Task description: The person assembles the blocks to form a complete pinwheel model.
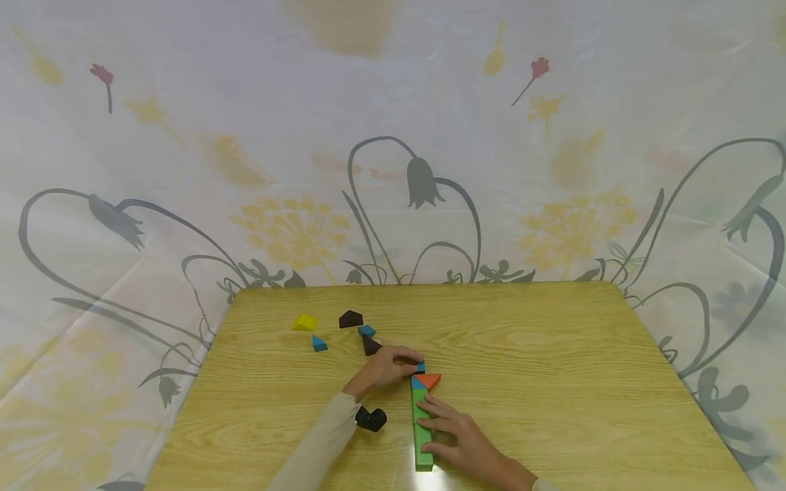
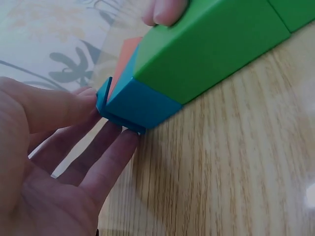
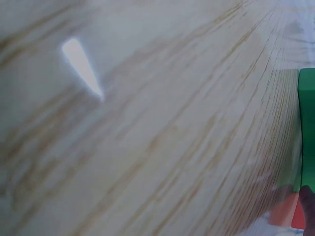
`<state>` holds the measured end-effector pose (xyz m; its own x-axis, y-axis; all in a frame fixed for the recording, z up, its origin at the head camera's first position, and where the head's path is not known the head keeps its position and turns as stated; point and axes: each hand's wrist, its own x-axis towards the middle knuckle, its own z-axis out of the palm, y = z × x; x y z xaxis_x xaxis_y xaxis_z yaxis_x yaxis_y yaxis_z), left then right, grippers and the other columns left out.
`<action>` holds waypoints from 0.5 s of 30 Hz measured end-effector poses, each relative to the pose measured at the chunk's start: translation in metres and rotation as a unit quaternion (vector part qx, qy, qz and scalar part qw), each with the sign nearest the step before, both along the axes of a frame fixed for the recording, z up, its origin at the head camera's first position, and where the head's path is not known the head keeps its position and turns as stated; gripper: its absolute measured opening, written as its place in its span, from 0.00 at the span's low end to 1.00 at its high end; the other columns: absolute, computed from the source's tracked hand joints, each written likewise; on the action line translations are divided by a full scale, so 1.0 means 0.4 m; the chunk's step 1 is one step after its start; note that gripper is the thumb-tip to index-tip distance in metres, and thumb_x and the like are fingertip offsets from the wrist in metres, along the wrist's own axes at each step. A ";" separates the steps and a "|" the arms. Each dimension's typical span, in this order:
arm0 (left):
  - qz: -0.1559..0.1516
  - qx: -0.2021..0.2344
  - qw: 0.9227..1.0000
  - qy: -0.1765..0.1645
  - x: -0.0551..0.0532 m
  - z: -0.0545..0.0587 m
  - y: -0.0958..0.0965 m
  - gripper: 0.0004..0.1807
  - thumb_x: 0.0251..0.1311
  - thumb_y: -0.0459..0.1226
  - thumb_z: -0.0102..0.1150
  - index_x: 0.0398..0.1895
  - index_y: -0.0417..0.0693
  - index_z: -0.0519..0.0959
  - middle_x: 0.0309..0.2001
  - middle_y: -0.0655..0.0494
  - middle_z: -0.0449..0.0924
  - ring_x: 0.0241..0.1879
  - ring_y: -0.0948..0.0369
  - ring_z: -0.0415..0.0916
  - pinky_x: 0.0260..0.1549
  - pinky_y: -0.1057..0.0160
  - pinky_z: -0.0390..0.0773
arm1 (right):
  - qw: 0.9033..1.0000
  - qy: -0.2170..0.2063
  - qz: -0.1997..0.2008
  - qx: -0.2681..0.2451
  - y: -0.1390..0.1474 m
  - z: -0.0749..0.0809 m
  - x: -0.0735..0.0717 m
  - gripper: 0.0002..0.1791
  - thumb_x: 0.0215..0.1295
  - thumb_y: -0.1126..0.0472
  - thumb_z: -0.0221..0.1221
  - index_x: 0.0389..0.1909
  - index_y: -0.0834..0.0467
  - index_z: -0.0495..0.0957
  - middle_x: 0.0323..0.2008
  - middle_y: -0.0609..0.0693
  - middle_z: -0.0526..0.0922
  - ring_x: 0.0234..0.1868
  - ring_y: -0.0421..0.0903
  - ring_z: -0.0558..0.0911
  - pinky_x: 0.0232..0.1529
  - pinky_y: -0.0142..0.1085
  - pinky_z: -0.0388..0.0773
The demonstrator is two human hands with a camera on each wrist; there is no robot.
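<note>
Two green blocks (image 1: 422, 444) lie end to end in a row running away from me. At their far end sit a blue triangular block (image 1: 417, 383) and an orange triangular block (image 1: 432, 380). My left hand (image 1: 383, 366) pinches another blue block (image 1: 420, 367) between thumb and fingers, right at the far end of the row. In the left wrist view that held block (image 2: 102, 96) is close against the blue triangular one. My right hand (image 1: 463, 434) rests its spread fingertips on the green blocks from the right side.
Beyond my left hand lie a yellow block (image 1: 304, 322), two dark brown blocks, one with a peaked top (image 1: 351, 319), and two small blue blocks, one a wedge (image 1: 319, 344). A black object (image 1: 372, 419) shows beside the left sleeve. Flower-printed cloth (image 1: 393, 225) stands behind the wooden table (image 1: 552, 354).
</note>
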<state>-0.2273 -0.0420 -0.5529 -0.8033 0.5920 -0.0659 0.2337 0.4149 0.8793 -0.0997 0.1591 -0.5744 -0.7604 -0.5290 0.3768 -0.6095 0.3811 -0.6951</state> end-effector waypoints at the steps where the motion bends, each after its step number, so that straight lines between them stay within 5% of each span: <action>1: -0.001 0.000 1.000 0.005 0.002 0.001 0.000 0.12 0.65 0.35 0.57 0.50 0.44 0.82 0.50 0.55 0.80 0.51 0.57 0.76 0.48 0.62 0.76 | 1.000 -0.001 0.000 0.000 0.000 -0.001 0.000 0.22 0.58 0.55 0.65 0.52 0.62 0.80 0.61 0.58 0.72 0.64 0.61 0.66 0.59 0.46 0.70; 15: 0.000 0.040 0.999 0.026 0.027 0.023 0.010 0.11 0.59 0.29 0.61 0.45 0.35 0.82 0.49 0.45 0.80 0.50 0.49 0.76 0.48 0.58 0.78 | 1.000 -0.002 0.007 -0.007 0.004 -0.017 -0.003 0.22 0.59 0.55 0.64 0.53 0.61 0.79 0.61 0.58 0.72 0.65 0.61 0.65 0.60 0.44 0.69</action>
